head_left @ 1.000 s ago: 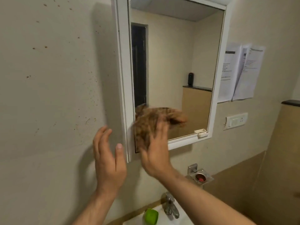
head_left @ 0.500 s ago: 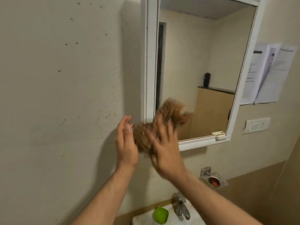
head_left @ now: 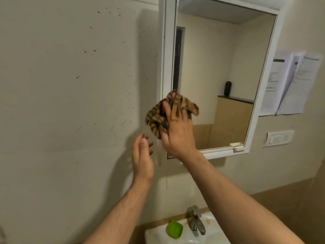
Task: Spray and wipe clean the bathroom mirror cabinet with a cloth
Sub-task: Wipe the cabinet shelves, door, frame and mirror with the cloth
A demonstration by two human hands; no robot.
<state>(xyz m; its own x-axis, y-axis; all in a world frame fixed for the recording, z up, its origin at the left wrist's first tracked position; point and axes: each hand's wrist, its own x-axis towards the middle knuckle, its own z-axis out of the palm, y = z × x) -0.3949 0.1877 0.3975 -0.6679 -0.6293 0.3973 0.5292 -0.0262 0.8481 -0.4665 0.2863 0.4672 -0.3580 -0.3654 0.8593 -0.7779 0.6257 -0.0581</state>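
Observation:
The white-framed mirror cabinet hangs on the wall, its glass reflecting the room. My right hand presses a brown striped cloth against the cabinet's lower left corner with spread, nearly straight fingers; a fold of cloth pokes up between them. My left hand is raised with relaxed fingers just below and left of the cloth, holding nothing and not touching it. No spray bottle is in view.
Below are a white sink with a metal tap and a green object on its rim. Papers and a wall switch sit right of the cabinet. The wall to the left is speckled with brown spots.
My left hand, which was up against the cloth half a second ago, has dropped away from it. My right hand has moved the cloth from the cabinet's outer left side onto its corner.

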